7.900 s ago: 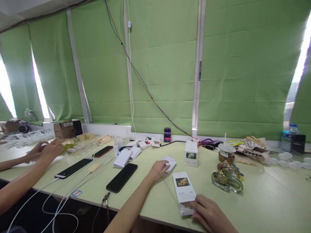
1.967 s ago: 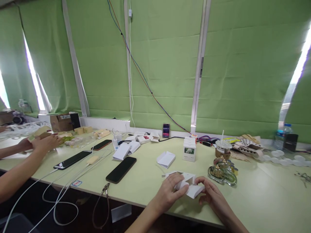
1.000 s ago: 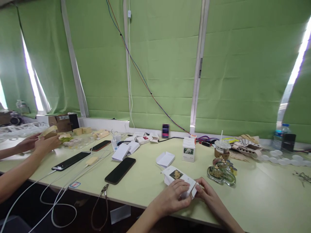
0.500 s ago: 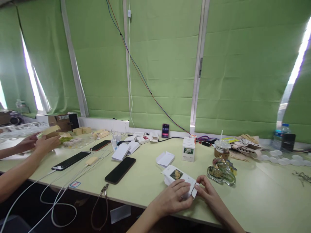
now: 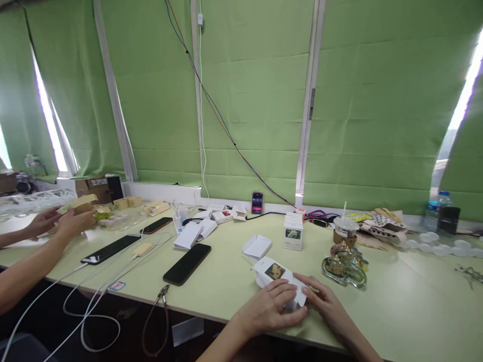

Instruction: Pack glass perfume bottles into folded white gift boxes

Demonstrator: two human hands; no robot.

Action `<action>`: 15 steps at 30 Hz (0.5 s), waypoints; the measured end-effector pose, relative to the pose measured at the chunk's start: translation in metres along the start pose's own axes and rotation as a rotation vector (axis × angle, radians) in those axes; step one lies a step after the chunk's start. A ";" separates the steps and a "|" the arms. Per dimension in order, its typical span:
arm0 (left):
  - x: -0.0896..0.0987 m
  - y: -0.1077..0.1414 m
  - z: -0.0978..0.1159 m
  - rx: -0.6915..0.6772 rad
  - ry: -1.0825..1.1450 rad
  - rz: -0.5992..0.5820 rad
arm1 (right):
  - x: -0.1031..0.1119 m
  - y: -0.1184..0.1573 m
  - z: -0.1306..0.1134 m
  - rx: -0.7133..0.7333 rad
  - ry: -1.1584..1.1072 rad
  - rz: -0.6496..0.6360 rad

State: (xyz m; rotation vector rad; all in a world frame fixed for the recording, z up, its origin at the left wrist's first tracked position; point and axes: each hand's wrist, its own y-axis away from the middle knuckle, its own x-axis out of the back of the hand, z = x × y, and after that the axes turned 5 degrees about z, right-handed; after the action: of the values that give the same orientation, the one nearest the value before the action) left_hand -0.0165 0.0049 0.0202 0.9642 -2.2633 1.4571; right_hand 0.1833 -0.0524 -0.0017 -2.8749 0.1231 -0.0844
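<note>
Near the front edge of the tabletop (image 5: 226, 281), the left hand (image 5: 266, 306) holds a white card box (image 5: 284, 274) from above, while the right hand (image 5: 319, 296) grips its near end. The box, smooth with a flower picture, seems light and a bit stiff. It could crease, so its long folded edges look best to hold gently.

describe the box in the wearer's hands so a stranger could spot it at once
Below the green blinds stretches a pale table; at its near edge, find the camera wearer's left hand and right hand. They hold a white carton. Unlike the upright box behind it, printed with white flowers, this one shows yellow flowers.
</note>
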 end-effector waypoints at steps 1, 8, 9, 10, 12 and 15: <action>0.000 -0.001 0.000 0.002 0.005 0.007 | 0.000 0.000 -0.001 0.000 0.012 -0.001; -0.001 -0.001 0.000 -0.014 -0.017 0.029 | -0.001 0.001 -0.004 0.036 0.070 0.024; -0.001 -0.001 0.000 -0.016 -0.018 0.024 | -0.001 0.001 -0.004 0.032 0.074 0.027; -0.001 -0.001 0.000 -0.019 -0.016 0.020 | -0.001 0.001 -0.004 0.025 0.074 0.030; -0.002 0.000 0.000 -0.024 -0.011 0.021 | 0.000 0.001 -0.003 0.009 0.069 0.030; -0.003 0.000 -0.001 -0.026 -0.008 0.022 | 0.001 0.000 0.000 -0.004 0.055 0.013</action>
State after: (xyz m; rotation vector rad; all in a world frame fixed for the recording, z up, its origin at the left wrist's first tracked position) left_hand -0.0146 0.0067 0.0184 0.9411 -2.3001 1.4312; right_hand 0.1838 -0.0529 -0.0014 -2.8760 0.1525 -0.1609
